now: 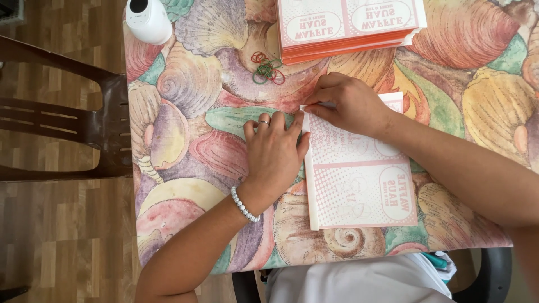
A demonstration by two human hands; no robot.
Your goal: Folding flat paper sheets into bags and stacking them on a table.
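At the centre of the frame the left hand (275, 152) lies flat and released, palm down, with a ring on one finger and a white bead bracelet (245, 204) at the wrist. Its fingertips and thumb side touch the left edge of a flat pink-and-white printed paper bag (359, 179), which lies on the bench just right of centre. The right hand (348, 104) comes in from the right edge of the frame and pinches the bag's upper left corner between thumb and fingers, covering the top of the bag.

Above the hands, a small heap of thin red and green rubber bands (268, 68) lies loose on the bench. Just beside it, at the upper middle, sits a thick stack of the same pink-and-white bags with orange edges (348, 28). A round white plastic device (147, 19) stands at the upper left corner of the bench. The bench (185, 112) wears a cloth printed with large seashells. A dark brown plastic chair (84, 118) stands at the left on a wooden floor (62, 241).
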